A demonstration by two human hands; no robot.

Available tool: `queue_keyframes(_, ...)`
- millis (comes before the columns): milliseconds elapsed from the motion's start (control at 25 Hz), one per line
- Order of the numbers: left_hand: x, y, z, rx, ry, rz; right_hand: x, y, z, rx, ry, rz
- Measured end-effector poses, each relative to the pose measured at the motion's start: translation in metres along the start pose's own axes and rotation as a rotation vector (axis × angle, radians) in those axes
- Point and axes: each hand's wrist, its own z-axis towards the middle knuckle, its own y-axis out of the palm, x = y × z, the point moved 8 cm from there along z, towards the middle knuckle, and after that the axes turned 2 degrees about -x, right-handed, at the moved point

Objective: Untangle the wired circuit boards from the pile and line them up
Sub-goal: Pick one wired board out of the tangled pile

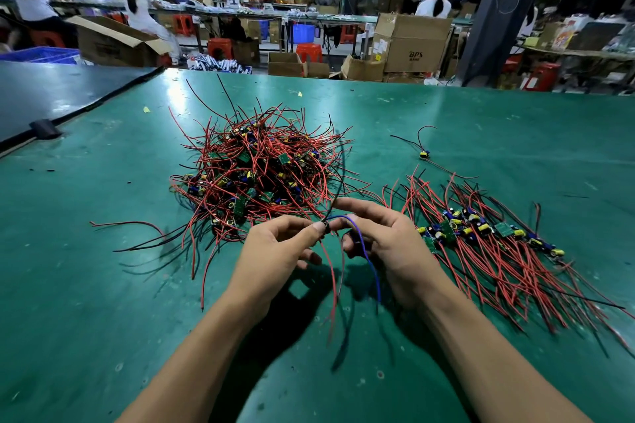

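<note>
Head view over a green table (pixel 103 285): the left hand (pixel 275 251) and right hand (pixel 381 251) meet above it, thumbs and fingertips pinching one small wired circuit board (pixel 324 227), its red and blue wires dangling. The tangled pile (pixel 254 175) lies just beyond; the lined-up row (pixel 481 233) lies to the right.

Beyond my green work mat (pixel 103 285) I see brown cardboard boxes (pixel 412 45) stacked beside a dark pillar (pixel 491 10). Red plastic stools (pixel 309 52) stand near seated workers (pixel 137 5).
</note>
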Motion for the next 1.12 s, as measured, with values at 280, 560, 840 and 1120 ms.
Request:
queue_keyframes(280,-0.005,0.015,-0.004,-0.14,-0.096,-0.104,0.008,0.001,-0.001,-0.028,0.056,-0.043)
queue_keyframes(560,-0.011,0.016,-0.004,-0.171,-0.17,-0.229,0.008,0.0,-0.002,-0.061,0.082,0.053)
queue_keyframes(840,-0.017,0.031,-0.012,-0.349,-0.258,-0.214,0.016,0.0,-0.002,-0.096,0.184,0.004)
queue_keyframes(1120,-0.01,0.022,-0.007,-0.268,-0.24,-0.303,0.014,-0.003,0.0,-0.147,0.174,0.114)
